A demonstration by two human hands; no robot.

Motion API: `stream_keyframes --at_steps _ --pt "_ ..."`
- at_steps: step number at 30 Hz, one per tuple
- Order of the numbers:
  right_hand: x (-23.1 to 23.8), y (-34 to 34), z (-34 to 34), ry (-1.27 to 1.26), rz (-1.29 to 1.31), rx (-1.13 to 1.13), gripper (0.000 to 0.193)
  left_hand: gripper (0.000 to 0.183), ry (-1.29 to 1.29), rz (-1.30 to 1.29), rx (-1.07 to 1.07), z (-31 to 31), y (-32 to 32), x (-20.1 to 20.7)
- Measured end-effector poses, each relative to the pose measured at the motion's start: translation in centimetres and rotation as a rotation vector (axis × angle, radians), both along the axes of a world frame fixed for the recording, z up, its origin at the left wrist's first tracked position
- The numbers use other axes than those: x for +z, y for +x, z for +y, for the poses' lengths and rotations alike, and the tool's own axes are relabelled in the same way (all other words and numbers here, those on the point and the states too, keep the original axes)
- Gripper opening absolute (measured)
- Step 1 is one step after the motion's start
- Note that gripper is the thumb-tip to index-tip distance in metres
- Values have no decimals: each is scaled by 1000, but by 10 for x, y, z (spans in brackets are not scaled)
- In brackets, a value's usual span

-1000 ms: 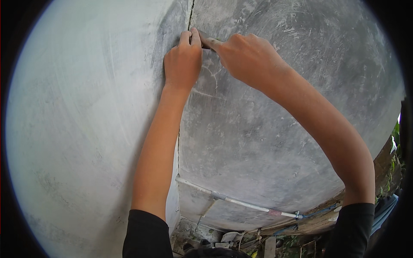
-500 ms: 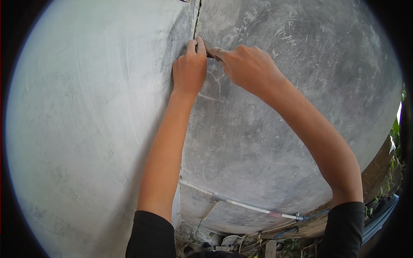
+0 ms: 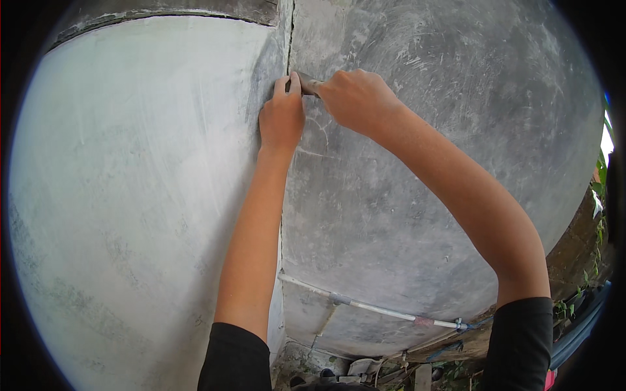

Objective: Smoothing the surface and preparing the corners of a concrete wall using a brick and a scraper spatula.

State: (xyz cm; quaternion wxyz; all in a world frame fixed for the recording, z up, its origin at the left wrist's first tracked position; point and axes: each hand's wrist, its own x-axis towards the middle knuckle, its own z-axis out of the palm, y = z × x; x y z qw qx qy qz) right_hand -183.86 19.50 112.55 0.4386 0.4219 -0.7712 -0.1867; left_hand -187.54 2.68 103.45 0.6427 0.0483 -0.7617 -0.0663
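High in the corner where a pale wall (image 3: 143, 163) meets a grey wall (image 3: 404, 215), both my hands are at a flat-bladed scraper (image 3: 310, 85). My right hand (image 3: 358, 101) is closed around its handle, from the grey wall's side. Two fingers of my left hand (image 3: 282, 122) stretch upward and rest over the blade; its other fingers are folded out of sight. The blade's tip lies against the corner, partly covered by those fingers. Just above it a narrow dark crack (image 3: 291, 39) runs up the joint.
A dark ledge (image 3: 163, 14) crosses the top of the pale wall. Low on the grey wall runs a white pipe (image 3: 378, 309) with a valve at its right end. Clutter and boards (image 3: 422, 376) lie at the bottom, with leaves (image 3: 596, 247) at the far right.
The view has tilted upward, so the ledge above the pale wall now shows. Both hands appear slightly lower and further left in it, still at the scraper in the corner.
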Motion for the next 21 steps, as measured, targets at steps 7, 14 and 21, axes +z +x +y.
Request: stream_keyframes --at_steps 7,14,21 --pt "7 3 5 18 17 -25 16 45 46 -71 -45 3 9 3" --pt "10 4 -10 101 77 -51 16 45 -45 21 -66 -9 -1 -1" --pt "5 -16 36 -56 -2 43 26 61 -149 -100 -213 -4 9 -3"
